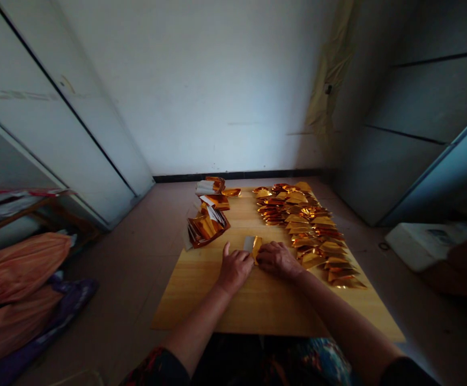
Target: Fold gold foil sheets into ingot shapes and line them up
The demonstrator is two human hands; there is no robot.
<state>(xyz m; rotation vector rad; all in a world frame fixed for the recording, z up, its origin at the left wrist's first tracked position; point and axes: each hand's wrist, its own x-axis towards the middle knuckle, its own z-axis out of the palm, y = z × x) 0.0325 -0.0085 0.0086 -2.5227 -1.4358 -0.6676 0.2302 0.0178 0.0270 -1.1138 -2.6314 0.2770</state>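
My left hand (235,269) and my right hand (277,260) meet at the middle of a light wooden board (201,289). Between them they hold a small piece of gold foil paper (255,247) with a white part showing, and its lower end is hidden by my fingers. To the right lies a long, dense row of folded gold foil pieces (308,228). Stacks of flat gold and white sheets (208,226) lie at the far left of the board, beyond my left hand.
The board rests on a tiled floor, with a wall behind it. Cloth-covered bundles (14,295) and a wooden rack (24,212) stand at the left. A white box (426,244) sits low at the right. A tall white cabinet (56,107) rises at the left.
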